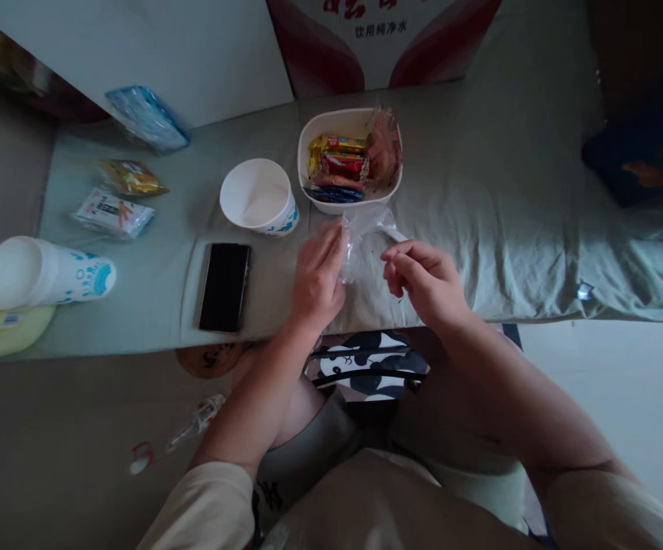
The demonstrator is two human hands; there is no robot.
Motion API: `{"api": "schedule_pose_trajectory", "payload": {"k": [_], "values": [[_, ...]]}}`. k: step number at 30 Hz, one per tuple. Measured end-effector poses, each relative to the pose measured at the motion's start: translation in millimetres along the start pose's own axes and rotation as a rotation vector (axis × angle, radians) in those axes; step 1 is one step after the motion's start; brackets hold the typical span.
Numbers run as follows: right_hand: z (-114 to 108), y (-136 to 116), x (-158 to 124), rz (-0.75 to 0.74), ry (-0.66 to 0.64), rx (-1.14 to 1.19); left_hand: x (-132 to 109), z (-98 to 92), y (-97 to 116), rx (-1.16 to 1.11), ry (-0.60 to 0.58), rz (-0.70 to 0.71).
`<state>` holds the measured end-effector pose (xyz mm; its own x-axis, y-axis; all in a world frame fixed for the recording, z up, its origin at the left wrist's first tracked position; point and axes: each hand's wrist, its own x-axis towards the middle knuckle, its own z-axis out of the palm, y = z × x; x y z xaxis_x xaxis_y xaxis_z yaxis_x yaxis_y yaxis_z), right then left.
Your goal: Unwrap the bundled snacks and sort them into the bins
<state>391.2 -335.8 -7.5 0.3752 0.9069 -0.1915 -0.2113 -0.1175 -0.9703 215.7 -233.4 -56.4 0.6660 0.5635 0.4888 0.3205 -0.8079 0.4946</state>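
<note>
My left hand [321, 276] is closed on a crumpled clear plastic bag [361, 238], its fingers together and pointing away from me. The bag hangs between my two hands, just in front of a white bowl [350, 205]. On the right side, my right hand [423, 281] is curled with thumb and fingertips together; whatever they grip is hidden or too small to make out. A narrow whitish strip [393, 232] reaches from the bag to the knuckles of that hand. Inside the bowl lie several wrapped snacks [340, 162] in yellow, red and blue packaging.
Left of the bowl stands a white paper cup [257, 195], with a black phone [224, 287] in front. Farther left are snack packets [114, 212], a blue packet [147, 118] and stacked paper cups [50, 273] lying sideways. A printed carton [380, 46] stands behind the bowl.
</note>
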Motion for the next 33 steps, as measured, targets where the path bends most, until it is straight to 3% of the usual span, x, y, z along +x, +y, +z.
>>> {"api": "schedule_pose_trajectory", "payload": {"k": [3,10,20,25,30,33], "values": [[5,1,2,0.13,0.018,0.183,1,3.7,7,0.09,0.054,0.013],[4,3,9,0.222,0.177,0.355,2,14.3,19,0.044,-0.029,-0.021],[6,7,16,0.339,0.336,0.589,10,19.8,12,0.026,0.02,-0.153],[0,8,15,0.309,0.266,0.592,11,16.6,3,0.04,0.073,-0.108],[-7,8,18,0.268,0.311,0.55,12,16.2,-7,-0.244,0.045,-0.087],[-14,8,22,0.069,0.359,0.356,14,14.2,-8,-0.607,0.02,-0.315]]}}
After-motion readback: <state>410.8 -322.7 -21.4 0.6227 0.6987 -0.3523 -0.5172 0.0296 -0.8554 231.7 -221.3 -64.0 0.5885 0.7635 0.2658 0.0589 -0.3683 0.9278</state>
